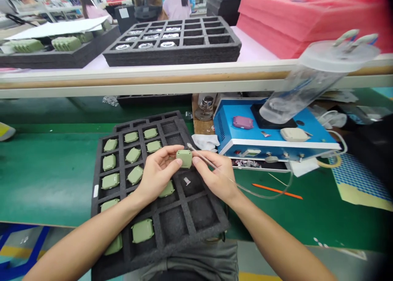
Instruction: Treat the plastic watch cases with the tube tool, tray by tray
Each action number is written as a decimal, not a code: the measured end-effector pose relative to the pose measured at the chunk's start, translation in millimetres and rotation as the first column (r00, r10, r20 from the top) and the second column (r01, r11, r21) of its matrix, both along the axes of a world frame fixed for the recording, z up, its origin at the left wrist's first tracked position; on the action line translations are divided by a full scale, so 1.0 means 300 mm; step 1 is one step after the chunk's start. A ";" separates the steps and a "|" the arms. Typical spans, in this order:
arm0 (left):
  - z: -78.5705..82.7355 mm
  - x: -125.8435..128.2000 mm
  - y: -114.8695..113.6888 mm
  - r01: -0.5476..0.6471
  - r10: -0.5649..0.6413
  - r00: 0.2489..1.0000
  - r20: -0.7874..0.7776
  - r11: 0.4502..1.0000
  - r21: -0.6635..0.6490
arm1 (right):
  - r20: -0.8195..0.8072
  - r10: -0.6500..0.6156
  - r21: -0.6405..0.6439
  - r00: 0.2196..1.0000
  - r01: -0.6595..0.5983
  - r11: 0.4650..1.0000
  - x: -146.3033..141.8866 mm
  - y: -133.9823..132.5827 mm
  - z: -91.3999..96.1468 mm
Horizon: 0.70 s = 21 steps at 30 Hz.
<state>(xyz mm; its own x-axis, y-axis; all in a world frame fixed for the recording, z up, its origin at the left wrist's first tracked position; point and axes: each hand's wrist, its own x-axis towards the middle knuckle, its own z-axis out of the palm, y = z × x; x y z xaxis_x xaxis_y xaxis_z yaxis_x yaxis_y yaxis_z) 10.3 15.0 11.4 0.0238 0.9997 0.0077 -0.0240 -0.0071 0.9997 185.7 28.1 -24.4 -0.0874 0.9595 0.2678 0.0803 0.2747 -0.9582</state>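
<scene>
Green and rounded at the corners, one case point(184, 160) sits between both hands in my head view, raised over a black foam tray point(173, 223). I see the left hand point(159, 170) pinching its left edge with thumb and fingers, and the right hand point(216, 172) closed lightly on the opposite edge; I take this edge grip as a way of leaving the broad face uncovered and steady. Across the right hand runs a clear tube point(258, 196), its pale tip just above the case, probably lodged among the fingers so it lies within easy reach, though I cannot tell how firmly. Below the hands, a small metal piece point(187, 181) lies in a tray compartment, perhaps put there so it won't stray. Left of the left hand, other green cases point(143, 230) lie one to a compartment, which I judge keeps them from rubbing. Beyond the right hand, a blue box point(248, 134) stands on the green bench point(61, 170), close enough, I reckon, for the tube's slack loop.
</scene>
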 end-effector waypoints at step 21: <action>0.111 -0.016 0.027 0.023 -0.018 0.961 -0.275 1.000 0.013 | -0.085 -0.096 -0.171 0.992 0.081 0.982 0.038 0.029 0.040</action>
<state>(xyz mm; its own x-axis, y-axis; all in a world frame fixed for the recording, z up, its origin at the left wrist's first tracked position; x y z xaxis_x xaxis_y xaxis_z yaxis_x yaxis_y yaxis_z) 5.4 23.2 44.7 0.0476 0.9988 0.0138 0.2511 -0.0253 0.9676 197.2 36.8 -12.4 0.0177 0.9942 0.1064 0.0059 0.1063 -0.9943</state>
